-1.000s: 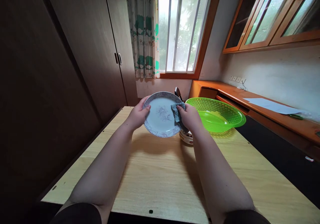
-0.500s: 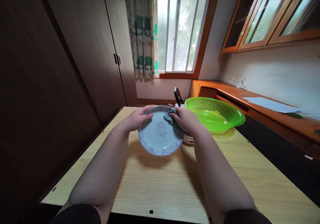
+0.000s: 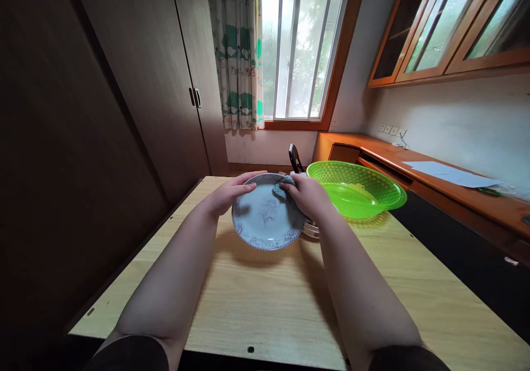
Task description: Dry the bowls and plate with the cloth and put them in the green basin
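Observation:
A white plate (image 3: 265,224) with a purple floral rim is held above the wooden table (image 3: 256,310), its face turned up and towards me. My left hand (image 3: 232,194) grips its upper left edge, thumb on the face and fingers behind. A blue-grey cloth (image 3: 281,187) lies against the plate's upper right part, pinched in my right hand (image 3: 308,195). Behind my right hand, partly hidden, is a stack of white dishes (image 3: 310,230) on the table.
A large green plastic basin (image 3: 356,189) stands at the table's back right. A dark folding chair (image 3: 295,158) is beyond the far edge. Dark wardrobes (image 3: 136,84) line the left; an orange desk (image 3: 418,167) with papers runs along the right wall.
The plate has tilted a little, its lower edge rising and shifting slightly right. My left hand has moved slightly right with it; my right hand and the cloth have shifted slightly up.

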`<state>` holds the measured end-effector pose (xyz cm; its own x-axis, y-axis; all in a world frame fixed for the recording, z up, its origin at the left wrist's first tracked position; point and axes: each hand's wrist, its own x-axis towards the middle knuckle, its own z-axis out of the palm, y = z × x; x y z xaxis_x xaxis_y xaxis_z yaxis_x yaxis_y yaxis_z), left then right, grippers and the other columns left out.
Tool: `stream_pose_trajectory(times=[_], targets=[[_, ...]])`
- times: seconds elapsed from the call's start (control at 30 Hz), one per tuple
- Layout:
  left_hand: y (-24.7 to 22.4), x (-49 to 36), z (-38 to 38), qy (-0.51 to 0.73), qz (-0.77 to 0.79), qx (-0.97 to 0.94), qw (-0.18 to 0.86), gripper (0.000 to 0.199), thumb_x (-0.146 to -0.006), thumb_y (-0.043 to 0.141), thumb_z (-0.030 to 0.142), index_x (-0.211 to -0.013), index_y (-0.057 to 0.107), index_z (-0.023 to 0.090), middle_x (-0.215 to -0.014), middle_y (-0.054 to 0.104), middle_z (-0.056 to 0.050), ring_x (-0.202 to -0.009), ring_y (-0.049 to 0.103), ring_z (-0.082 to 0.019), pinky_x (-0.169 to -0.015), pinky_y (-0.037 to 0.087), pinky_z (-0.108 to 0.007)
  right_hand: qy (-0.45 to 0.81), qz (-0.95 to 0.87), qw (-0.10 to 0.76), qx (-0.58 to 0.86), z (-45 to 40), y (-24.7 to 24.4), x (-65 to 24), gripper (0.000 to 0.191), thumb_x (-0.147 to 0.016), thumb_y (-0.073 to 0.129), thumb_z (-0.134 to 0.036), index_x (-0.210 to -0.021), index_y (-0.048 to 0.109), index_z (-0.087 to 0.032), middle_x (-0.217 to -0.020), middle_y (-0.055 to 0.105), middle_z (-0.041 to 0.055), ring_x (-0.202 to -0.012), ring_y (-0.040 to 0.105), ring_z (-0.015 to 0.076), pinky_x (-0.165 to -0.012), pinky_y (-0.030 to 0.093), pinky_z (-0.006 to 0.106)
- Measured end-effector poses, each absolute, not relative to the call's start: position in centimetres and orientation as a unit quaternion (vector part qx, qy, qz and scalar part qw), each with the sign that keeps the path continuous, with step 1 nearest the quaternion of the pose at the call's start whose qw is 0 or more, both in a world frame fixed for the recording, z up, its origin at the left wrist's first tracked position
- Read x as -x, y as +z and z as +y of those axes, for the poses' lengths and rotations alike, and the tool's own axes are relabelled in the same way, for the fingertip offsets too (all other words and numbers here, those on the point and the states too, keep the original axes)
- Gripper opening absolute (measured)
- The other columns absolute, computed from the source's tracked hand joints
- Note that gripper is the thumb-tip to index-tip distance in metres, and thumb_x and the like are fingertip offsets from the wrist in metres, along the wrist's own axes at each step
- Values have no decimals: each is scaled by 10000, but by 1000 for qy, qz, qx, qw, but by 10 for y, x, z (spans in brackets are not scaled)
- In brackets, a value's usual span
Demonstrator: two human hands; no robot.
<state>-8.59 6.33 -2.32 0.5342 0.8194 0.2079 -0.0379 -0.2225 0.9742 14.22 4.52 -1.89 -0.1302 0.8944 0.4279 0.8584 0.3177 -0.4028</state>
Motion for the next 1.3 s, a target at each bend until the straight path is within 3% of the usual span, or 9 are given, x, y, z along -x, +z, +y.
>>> stream_pose_trajectory(times=[0.2,0.37,0.47,0.67,0.77,0.9,1.03,1.17,1.3], targets=[[-32,67,61,409,196,-611,649,764,-671,616,226,-1416,445,237,-1327,593,-101,-1098,613,-297,-900,505,-421,102,-734,345,576,46,-17,-160,317,-890,491,-463,-847,679,-212,-780,677,12,-690,573,143,-581,322,248],[-32,62,59,396,260,-603,642,761,-603,585,128,-1349,528,270,-1271,636,-73,-902,659,-220,-670,511,-284,61,-722,345,596,40,-15,-157,352,-847,549,-522,-819,702,-207,-745,666,29,-672,556,152,-570,305,260],[-30,61,56,410,249,-596,644,708,-599,588,103,-1290,587,256,-1222,664,-67,-905,650,-205,-670,493,-257,53,-723,364,584,41,-16,-154,366,-834,564,-537,-777,693,-200,-704,652,28,-638,536,151,-566,297,265],[-24,61,52,523,259,-516,626,510,-676,659,199,-1184,638,162,-976,730,-87,-758,666,-209,-638,490,-288,62,-630,613,473,48,-17,-160,249,-862,532,-388,-952,648,-186,-844,667,30,-738,576,162,-662,409,273],[-25,55,52,594,239,-488,593,439,-740,671,297,-1151,638,147,-979,727,-97,-859,673,-243,-727,508,-331,-21,-558,690,461,44,-16,-157,266,-825,553,-273,-1077,575,-192,-938,645,43,-808,577,171,-742,437,311],[-35,41,53,651,212,-488,542,423,-791,661,371,-1167,623,180,-1081,711,-86,-1038,635,-257,-898,480,-384,-114,-610,625,474,36,-19,-142,221,-738,525,-115,-929,608,-189,-946,593,59,-886,546,194,-821,441,348],[-45,34,57,666,190,-502,518,437,-799,663,389,-1187,614,191,-1163,685,-92,-1126,598,-257,-967,447,-399,-157,-657,499,544,40,-30,-127,206,-740,527,-111,-865,675,-179,-957,570,95,-907,513,231,-838,442,380],[-49,34,62,666,195,-495,522,453,-814,648,407,-1210,603,192,-1181,677,-103,-1121,603,-260,-956,458,-403,-121,-724,389,556,49,-40,-117,261,-837,510,-171,-1022,683,-110,-1006,577,149,-908,539,246,-841,459,379],[-51,36,67,661,210,-496,522,443,-817,650,389,-1217,605,207,-1169,682,-93,-1079,622,-247,-934,473,-390,-95,-770,388,498,55,-47,-109,388,-922,464,-264,-1239,604,-90,-1104,568,172,-1018,537,263,-920,448,393]])
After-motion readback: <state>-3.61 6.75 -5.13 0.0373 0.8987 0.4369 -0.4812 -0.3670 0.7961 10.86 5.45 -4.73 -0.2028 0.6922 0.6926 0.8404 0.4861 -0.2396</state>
